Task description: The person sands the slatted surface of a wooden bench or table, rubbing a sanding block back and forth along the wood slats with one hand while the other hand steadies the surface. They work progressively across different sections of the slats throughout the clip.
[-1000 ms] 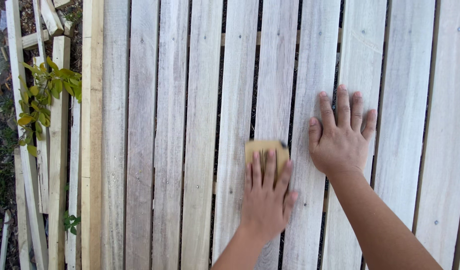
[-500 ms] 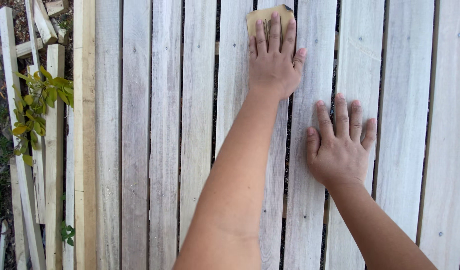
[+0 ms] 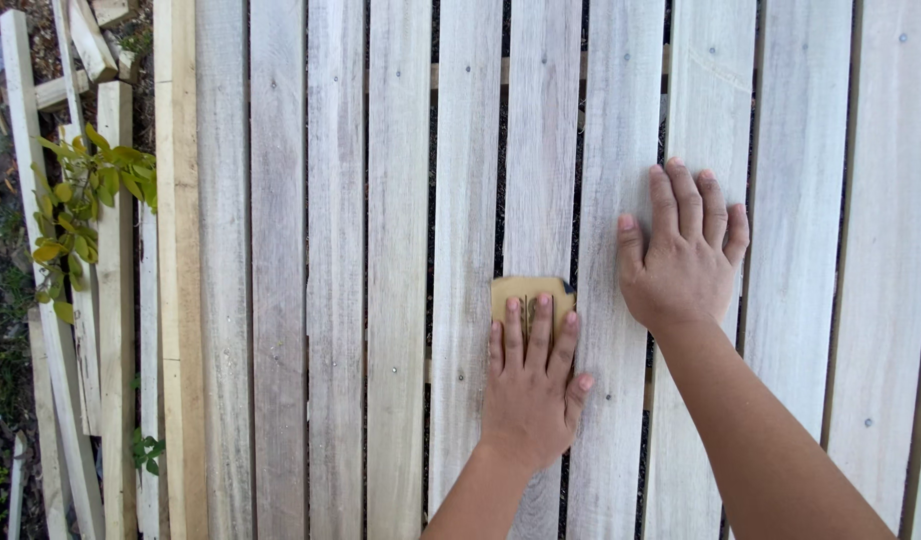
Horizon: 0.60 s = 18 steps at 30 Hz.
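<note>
Left hand flat, grip pressing the sandpaper onto a middle slat; right hand spread, holding nothing. Best kept even, along the grain.

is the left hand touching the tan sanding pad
Touching. The head view shows the left hand lying flat, fingers pressed on the tan rectangular sanding pad atop a pale wooden slat.
</note>
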### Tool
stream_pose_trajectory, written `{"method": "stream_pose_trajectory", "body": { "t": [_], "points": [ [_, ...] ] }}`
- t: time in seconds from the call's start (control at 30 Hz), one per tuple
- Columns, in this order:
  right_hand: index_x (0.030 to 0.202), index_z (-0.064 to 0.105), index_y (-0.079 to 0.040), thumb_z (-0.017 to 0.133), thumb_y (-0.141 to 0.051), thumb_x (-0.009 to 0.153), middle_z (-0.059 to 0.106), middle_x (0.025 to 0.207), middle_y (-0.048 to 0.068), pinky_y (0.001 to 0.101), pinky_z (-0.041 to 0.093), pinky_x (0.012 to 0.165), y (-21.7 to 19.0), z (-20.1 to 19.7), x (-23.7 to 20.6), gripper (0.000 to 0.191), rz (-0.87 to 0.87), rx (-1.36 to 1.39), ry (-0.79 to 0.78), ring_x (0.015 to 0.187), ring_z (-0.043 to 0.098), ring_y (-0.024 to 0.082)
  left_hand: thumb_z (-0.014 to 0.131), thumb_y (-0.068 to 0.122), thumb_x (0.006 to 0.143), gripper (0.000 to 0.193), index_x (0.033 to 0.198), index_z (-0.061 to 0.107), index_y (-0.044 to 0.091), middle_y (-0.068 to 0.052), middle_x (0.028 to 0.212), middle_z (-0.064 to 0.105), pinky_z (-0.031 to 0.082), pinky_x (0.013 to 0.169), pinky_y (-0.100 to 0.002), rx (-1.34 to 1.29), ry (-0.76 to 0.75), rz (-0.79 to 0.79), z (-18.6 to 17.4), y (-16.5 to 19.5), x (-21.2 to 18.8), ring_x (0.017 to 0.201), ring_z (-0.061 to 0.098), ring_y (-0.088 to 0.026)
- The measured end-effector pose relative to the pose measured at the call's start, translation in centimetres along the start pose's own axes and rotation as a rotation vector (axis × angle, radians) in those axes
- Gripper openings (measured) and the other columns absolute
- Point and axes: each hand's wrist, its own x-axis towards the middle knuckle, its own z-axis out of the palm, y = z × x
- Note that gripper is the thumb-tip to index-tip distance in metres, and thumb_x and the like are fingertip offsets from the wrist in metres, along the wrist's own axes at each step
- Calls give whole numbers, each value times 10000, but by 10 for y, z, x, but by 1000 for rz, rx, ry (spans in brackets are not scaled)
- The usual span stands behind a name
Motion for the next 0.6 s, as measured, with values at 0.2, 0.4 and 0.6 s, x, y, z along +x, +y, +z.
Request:
{"method": "stream_pose_trajectory", "body": {
  "t": [0.2,0.4,0.6],
  "points": [
    [1636,274,-161,215,-603,1056,97,1696,180,567,-70,1209,-3,0,5,731,15,-52,77,1556,3,360,59,552,1035,690,1627,-19,206,-124,1695,-84,-19,1245,-532,71,-28,-120,-33,-25,152,1536,-104,-386],
    [1623,276,-196,193,-607,1031,76,1718,144,572,-83,1233,-2,4,8,726,74,-120,27,1580,-34,337,86,522,1057,654,1648,-5,260,-45,1721,-82,-5,1292,-493,113,-29,-168,-69,-47,281,1569,-99,-339],
    [1621,267,-204,192,-627,1023,72,1719,132,559,-88,1232,0,4,8,736,66,-137,20,1577,-37,327,47,486,1066,681,1638,-23,122,-62,1717,-87,-23,1283,-474,-69,-1,-85,-56,-37,193,1569,-114,-293]
  ]
}}
